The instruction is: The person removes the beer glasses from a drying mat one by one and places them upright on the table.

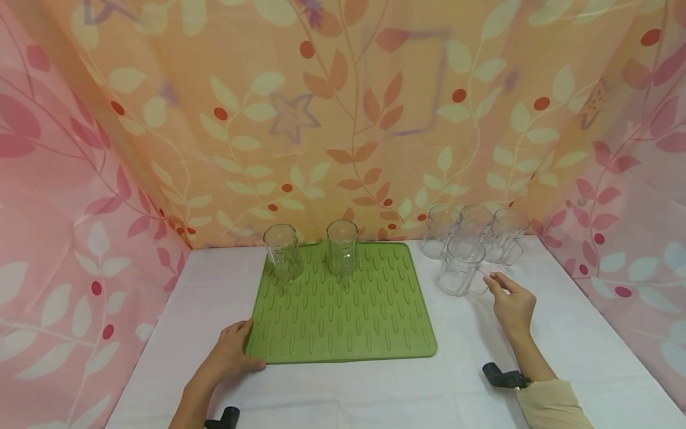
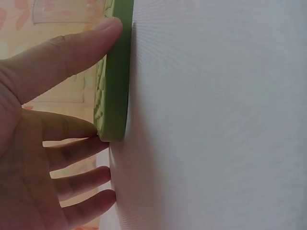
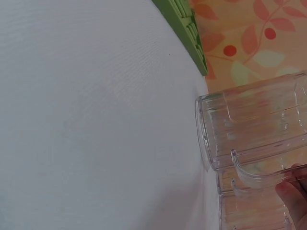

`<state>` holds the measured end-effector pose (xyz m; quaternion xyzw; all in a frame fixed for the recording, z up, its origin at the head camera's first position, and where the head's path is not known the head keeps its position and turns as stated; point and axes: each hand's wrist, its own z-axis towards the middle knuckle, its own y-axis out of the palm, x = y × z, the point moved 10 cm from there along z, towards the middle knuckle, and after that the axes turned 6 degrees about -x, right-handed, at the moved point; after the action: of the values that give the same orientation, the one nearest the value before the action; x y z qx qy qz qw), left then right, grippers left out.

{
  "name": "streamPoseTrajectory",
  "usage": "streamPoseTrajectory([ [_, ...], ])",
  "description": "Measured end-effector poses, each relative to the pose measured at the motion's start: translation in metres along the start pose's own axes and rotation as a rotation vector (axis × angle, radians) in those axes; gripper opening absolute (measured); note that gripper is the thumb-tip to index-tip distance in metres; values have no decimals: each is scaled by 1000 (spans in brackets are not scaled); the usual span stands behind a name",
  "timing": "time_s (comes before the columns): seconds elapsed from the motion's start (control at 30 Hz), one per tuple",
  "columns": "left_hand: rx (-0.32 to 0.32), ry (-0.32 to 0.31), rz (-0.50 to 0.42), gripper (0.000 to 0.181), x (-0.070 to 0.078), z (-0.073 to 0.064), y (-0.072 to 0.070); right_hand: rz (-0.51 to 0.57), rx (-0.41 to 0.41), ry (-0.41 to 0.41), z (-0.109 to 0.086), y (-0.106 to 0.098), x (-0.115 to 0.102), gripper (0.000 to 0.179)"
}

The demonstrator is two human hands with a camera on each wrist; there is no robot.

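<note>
A green ribbed drying mat (image 1: pixel 343 316) lies on the white table. My left hand (image 1: pixel 227 351) touches its front left corner, thumb along the front edge and the other fingers, fairly straight, at the left side; the left wrist view shows this hand (image 2: pixel 57 105) close against the mat's rim (image 2: pixel 117 81). On the right, my right hand (image 1: pixel 514 301) pinches the handle of a clear glass mug (image 1: pixel 458 271). In the right wrist view, the fingertips (image 3: pixel 290 189) are on the handle of this mug (image 3: pixel 254 122), which is upright at the tabletop.
Two clear mugs stand at the back of the mat, one mug (image 1: pixel 284 256) at its left corner and another mug (image 1: pixel 342 250) nearer the middle. Behind the pinched mug are three more mugs (image 1: pixel 442 229). Patterned cloth walls (image 1: pixel 348 119) enclose the back and sides.
</note>
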<state>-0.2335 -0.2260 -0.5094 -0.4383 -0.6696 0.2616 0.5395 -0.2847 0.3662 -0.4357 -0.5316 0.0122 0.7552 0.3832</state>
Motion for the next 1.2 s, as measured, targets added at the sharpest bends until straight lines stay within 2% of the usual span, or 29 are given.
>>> streamPoseTrajectory([
  [0.33, 0, -3, -1, 106, -1, -2, -1, 15, -36, 37, -1, 4, 9, 25],
  [0.63, 8, 10, 10, 104, 3, -2, -4, 0, -83, 22, -1, 6, 5, 27],
  [0.7, 8, 10, 12, 103, 3, -2, -4, -8, -71, 35, -1, 3, 5, 30],
  [0.8, 8, 11, 12, 103, 3, -2, -4, -27, -11, 28, -2, -5, 0, 33],
  [0.87, 7, 9, 10, 103, 2, -2, -4, -18, 38, -8, -2, -11, -7, 32],
  [1.03, 4, 2, 4, 103, 1, -1, -2, 15, 163, -164, -5, -24, -35, 23],
  [1.2, 4, -7, -2, 104, -1, 0, -1, 38, 191, -270, -8, -22, -61, 22],
])
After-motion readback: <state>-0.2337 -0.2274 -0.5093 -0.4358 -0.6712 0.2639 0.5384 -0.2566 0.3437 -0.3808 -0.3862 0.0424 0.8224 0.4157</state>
